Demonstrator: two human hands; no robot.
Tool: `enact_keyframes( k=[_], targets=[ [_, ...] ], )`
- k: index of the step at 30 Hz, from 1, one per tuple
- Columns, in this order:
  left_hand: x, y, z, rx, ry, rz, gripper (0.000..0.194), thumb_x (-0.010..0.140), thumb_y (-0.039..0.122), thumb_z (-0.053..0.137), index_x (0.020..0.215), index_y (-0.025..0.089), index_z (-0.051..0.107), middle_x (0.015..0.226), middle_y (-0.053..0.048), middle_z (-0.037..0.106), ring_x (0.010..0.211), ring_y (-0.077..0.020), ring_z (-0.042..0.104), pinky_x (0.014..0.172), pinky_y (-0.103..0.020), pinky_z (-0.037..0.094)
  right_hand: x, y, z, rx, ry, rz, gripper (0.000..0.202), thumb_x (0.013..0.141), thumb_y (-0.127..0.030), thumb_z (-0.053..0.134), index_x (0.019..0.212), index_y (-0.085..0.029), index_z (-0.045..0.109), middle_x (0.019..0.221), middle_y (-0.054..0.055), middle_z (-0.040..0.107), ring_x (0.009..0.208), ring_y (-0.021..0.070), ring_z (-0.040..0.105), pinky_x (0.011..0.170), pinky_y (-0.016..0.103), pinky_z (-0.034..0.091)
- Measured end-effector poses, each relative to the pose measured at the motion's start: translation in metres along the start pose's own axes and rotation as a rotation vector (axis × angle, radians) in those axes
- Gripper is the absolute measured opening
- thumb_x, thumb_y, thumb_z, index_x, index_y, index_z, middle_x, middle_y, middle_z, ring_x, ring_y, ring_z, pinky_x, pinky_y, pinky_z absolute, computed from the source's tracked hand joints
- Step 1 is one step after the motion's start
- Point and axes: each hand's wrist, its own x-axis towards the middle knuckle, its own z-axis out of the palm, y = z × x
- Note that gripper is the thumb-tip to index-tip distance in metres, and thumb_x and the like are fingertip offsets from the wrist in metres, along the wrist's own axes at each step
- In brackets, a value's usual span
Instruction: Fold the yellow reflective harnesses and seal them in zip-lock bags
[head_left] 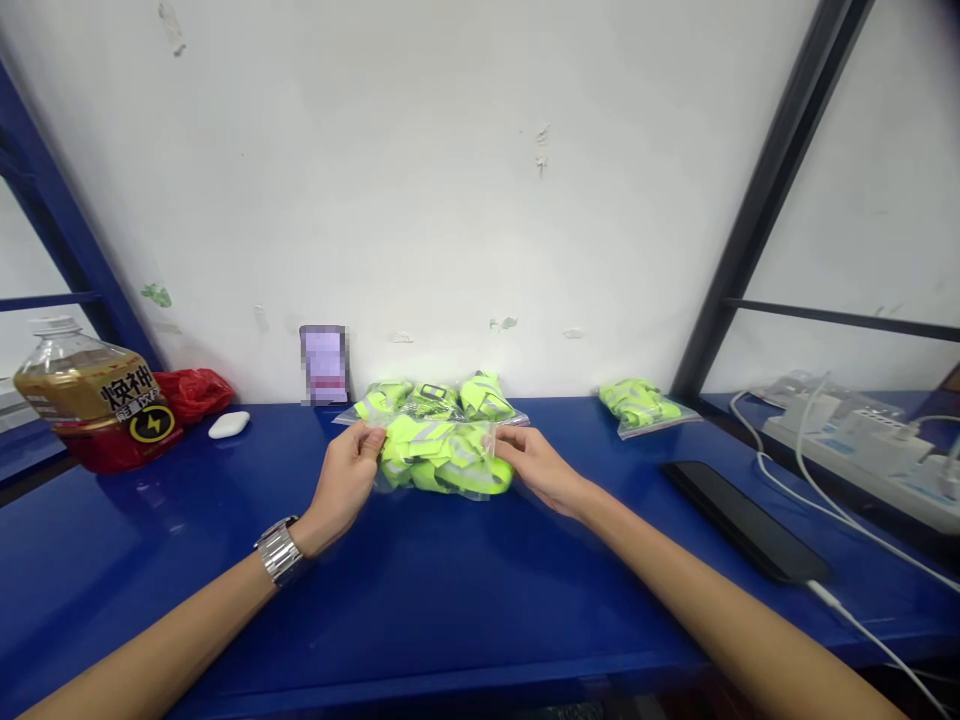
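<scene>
At the far left of the blue desk [420, 590] stands a plastic bottle [90, 405] of brown drink with a red label, and a crumpled red bag [196, 392] lies behind it against the white wall. Just right of these rests a small white case [229, 424]. A small card [325, 364] leans upright on the wall.

My left hand [346, 482], with a metal watch [280, 550] on its wrist, has its fingers [373, 437] pinched on the left edge of a clear plastic bag [442, 452] stuffed with neon-yellow reflective fabric. The bag sits in the middle of the desk, close to the wall, with more such packs [435, 398] just behind it. My right hand [536, 465] grips the bag's right edge with its fingers [504, 441] closed on the plastic.

Farther right another yellow pack [641, 403] lies alone near the black post. A dark phone [742, 520] lies flat, with a white cable [870, 635] plugged in. A white power strip [862, 445] sits on the next desk at the far right.
</scene>
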Motion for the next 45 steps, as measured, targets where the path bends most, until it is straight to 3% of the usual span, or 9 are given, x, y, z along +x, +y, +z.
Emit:
enact_keyframes(
  k=[5,10,14,18,24,29,33,38,45],
  targets=[
    [0.004,0.018,0.007,-0.100,0.066,-0.017,0.036,0.081,0.051,0.058,0.072,0.018,0.047,0.063,0.003,0.045,0.057,-0.0113,0.039,0.051,-0.022,0.029,-0.005,-0.005,0.008,-0.017,-0.012,-0.033,0.041,0.072,-0.050,0.072,0.092,-0.015,0.066,0.097,0.008,0.068,0.093,0.0230,0.062,0.081,0.033,0.050],
    [-0.001,0.035,0.009,-0.085,0.000,0.030,0.041,0.083,0.051,0.056,0.065,0.020,0.037,0.058,0.006,0.033,0.053,-0.0096,0.031,0.048,-0.021,0.025,-0.003,-0.003,0.018,0.223,0.034,0.040,0.046,0.056,-0.042,0.084,0.088,-0.017,0.064,0.083,0.005,0.069,0.076,0.0207,0.066,0.070,0.032,0.053],
    [0.000,0.028,0.002,-0.068,-0.067,0.018,0.033,0.087,0.045,0.050,0.067,0.019,0.044,0.061,0.003,0.047,0.057,-0.0120,0.045,0.053,-0.022,0.034,-0.002,-0.006,0.005,0.101,0.198,0.029,0.041,0.047,-0.035,0.086,0.072,-0.016,0.059,0.069,0.001,0.065,0.062,0.0181,0.062,0.055,0.029,0.050],
    [0.022,0.011,-0.028,0.122,0.143,0.018,0.026,0.086,0.034,0.052,0.066,0.018,0.052,0.060,0.002,0.055,0.057,-0.0126,0.046,0.053,-0.023,0.033,-0.008,-0.009,-0.021,-0.013,0.237,0.084,0.037,0.051,-0.037,0.083,0.069,-0.017,0.058,0.064,0.000,0.063,0.058,0.0159,0.059,0.051,0.026,0.045],
    [0.058,0.024,-0.067,-0.136,0.442,-0.097,0.017,0.089,0.028,0.049,0.076,0.018,0.050,0.059,0.004,0.052,0.050,-0.0103,0.046,0.048,-0.021,0.036,-0.011,-0.012,-0.032,-0.366,0.239,0.050,0.043,0.069,-0.059,0.066,0.060,-0.018,0.057,0.056,0.002,0.057,0.055,0.0167,0.055,0.050,0.027,0.038],
    [0.055,0.061,-0.053,-0.568,0.370,-0.090,0.010,0.088,0.024,0.054,0.084,0.016,0.059,0.055,0.005,0.050,0.047,-0.0079,0.045,0.046,-0.018,0.039,-0.009,-0.028,-0.023,-0.921,0.462,-0.174,0.051,0.076,-0.068,0.053,0.074,-0.018,0.066,0.069,0.008,0.064,0.070,0.0239,0.059,0.060,0.032,0.040],
    [0.043,0.081,-0.028,-0.590,0.204,-0.076,0.016,0.082,0.031,0.065,0.085,0.016,0.063,0.057,0.004,0.052,0.050,-0.0063,0.047,0.049,-0.015,0.041,-0.013,-0.058,-0.019,-0.481,0.324,-0.412,0.051,0.084,-0.062,0.044,0.103,-0.018,0.063,0.096,0.010,0.068,0.085,0.0218,0.063,0.067,0.031,0.046],
    [0.028,0.100,0.001,-0.546,-0.007,-0.085,0.034,0.077,0.048,0.068,0.090,0.017,0.063,0.058,0.004,0.052,0.053,-0.0082,0.050,0.050,-0.018,0.042,-0.016,-0.083,-0.015,-0.311,0.257,-0.224,0.064,0.073,-0.054,0.067,0.124,-0.018,0.051,0.078,0.004,0.064,0.072,0.0173,0.058,0.054,0.024,0.041],
    [0.024,0.107,0.021,-0.496,-0.190,-0.010,0.045,0.076,0.054,0.066,0.100,0.017,0.060,0.067,0.001,0.060,0.062,-0.0126,0.059,0.057,-0.023,0.046,-0.005,-0.071,-0.047,-0.219,0.186,-0.134,0.027,0.069,-0.039,0.071,0.073,-0.014,0.062,0.051,-0.006,0.041,0.045,0.0052,0.029,0.043,0.022,0.023]
  ],
)
